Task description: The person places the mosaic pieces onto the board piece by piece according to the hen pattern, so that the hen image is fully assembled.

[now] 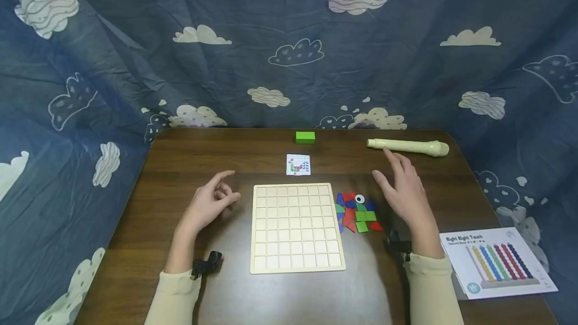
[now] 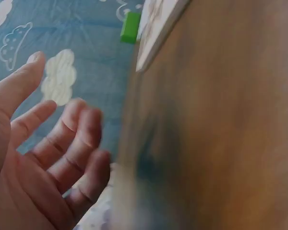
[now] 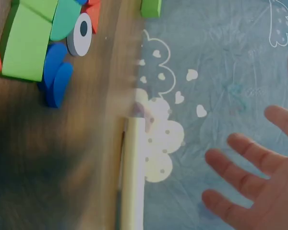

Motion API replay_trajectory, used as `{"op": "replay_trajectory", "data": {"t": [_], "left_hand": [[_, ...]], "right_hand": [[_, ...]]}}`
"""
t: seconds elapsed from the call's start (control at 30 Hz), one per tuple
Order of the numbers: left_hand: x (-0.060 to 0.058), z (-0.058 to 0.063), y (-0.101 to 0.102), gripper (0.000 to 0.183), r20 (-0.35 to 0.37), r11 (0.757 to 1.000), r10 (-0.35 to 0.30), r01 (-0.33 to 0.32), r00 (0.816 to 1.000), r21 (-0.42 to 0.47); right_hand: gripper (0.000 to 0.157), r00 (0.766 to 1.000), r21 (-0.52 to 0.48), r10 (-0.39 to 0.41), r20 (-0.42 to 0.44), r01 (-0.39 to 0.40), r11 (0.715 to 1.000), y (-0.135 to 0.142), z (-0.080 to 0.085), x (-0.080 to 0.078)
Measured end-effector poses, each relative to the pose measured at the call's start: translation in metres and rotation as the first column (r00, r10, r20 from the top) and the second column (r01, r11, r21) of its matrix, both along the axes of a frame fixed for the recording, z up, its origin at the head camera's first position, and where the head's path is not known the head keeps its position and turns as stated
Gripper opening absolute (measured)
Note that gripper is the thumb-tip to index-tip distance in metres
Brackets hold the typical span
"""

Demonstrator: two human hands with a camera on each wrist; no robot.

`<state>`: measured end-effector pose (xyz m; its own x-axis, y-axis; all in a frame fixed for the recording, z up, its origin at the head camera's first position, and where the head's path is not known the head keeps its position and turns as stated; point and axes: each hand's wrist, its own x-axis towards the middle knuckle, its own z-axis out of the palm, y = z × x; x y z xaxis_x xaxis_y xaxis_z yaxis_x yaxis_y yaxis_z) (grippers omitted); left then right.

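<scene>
- Pale sleeves (image 1: 173,302), cut off below; left hand (image 1: 205,205) loosely bent, right hand (image 1: 408,193) spread wide, both holding nothing
- Coloured pieces (image 1: 349,214) lie bunched at the right edge of the grid board (image 1: 295,236); placing seems not begun
- Overlapping pieces resist counting; the card (image 1: 298,164) is too small to read clearly

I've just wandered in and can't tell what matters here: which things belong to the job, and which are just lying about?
Probably the job:
board, gridded
pieces, coloured, beside it
card, picturing coloured shapes

Probably just lying about:
green block
cream stick
printed sheet
</scene>
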<state>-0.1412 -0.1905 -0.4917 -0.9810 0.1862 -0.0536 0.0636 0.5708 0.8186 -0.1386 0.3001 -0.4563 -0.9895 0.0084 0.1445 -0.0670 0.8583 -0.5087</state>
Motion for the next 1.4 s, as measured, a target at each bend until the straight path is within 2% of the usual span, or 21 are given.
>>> {"op": "replay_trajectory", "data": {"t": [0.1, 0.17, 0.27, 0.37, 0.47, 0.6, 0.7, 0.93, 1.1, 1.2, 1.4], "left_hand": [[0.005, -0.011, 0.007, 0.066, 0.091, 0.997, -0.031, 0.024, 0.995, 0.077], [0.007, -0.018, 0.013, 0.067, 0.149, 0.995, -0.055, 0.041, 0.987, 0.094], [0.009, -0.024, 0.021, 0.072, 0.225, 0.995, -0.076, 0.057, 0.971, 0.087], [0.011, -0.027, 0.029, 0.078, 0.27, 0.998, -0.066, 0.057, 0.961, 0.041], [0.012, -0.029, 0.037, 0.083, 0.26, 0.997, -0.035, 0.05, 0.965, -0.05], [0.014, -0.03, 0.046, 0.093, 0.224, 0.985, 0.012, 0.026, 0.975, -0.168], [0.015, -0.03, 0.049, 0.098, 0.218, 0.977, 0.043, 0.004, 0.975, -0.212], [0.018, -0.026, 0.052, 0.099, 0.208, 0.966, 0.077, -0.021, 0.975, -0.256], [0.017, -0.026, 0.053, 0.099, 0.21, 0.968, 0.076, -0.021, 0.975, -0.252], [0.016, -0.026, 0.054, 0.099, 0.209, 0.967, 0.075, -0.021, 0.975, -0.252], [0.018, -0.023, 0.055, 0.098, 0.222, 0.968, 0.089, -0.031, 0.971, -0.251]], "right_hand": [[0.071, 1.0, -0.078, -0.013, -0.026, 0.011, 0.997, -0.003, -0.001, 0.001], [0.068, 0.999, -0.121, -0.025, -0.039, 0.02, 0.992, -0.006, -0.004, 0.002], [0.061, 0.999, -0.156, -0.035, -0.035, 0.029, 0.987, -0.013, -0.013, 0.001], [0.055, 0.999, -0.143, -0.043, 0.024, 0.046, 0.989, -0.021, -0.024, 0.0], [0.052, 0.992, -0.084, -0.045, 0.118, 0.055, 0.995, -0.029, -0.036, -0.001], [0.051, 0.968, -0.014, -0.021, 0.249, 0.025, 1.0, -0.04, -0.049, -0.004], [0.048, 0.954, 0.024, 0.0, 0.3, -0.007, 1.0, -0.048, -0.055, -0.006], [0.033, 0.96, 0.104, 0.018, 0.28, -0.049, 0.993, -0.055, -0.059, -0.012], [0.027, 0.964, 0.092, 0.058, 0.259, -0.084, 0.992, -0.054, -0.059, -0.012], [0.03, 0.964, 0.08, 0.068, 0.257, -0.091, 0.993, -0.053, -0.06, -0.012], [0.04, 0.959, 0.092, 0.015, 0.284, -0.043, 0.995, -0.05, -0.061, -0.013]]}}
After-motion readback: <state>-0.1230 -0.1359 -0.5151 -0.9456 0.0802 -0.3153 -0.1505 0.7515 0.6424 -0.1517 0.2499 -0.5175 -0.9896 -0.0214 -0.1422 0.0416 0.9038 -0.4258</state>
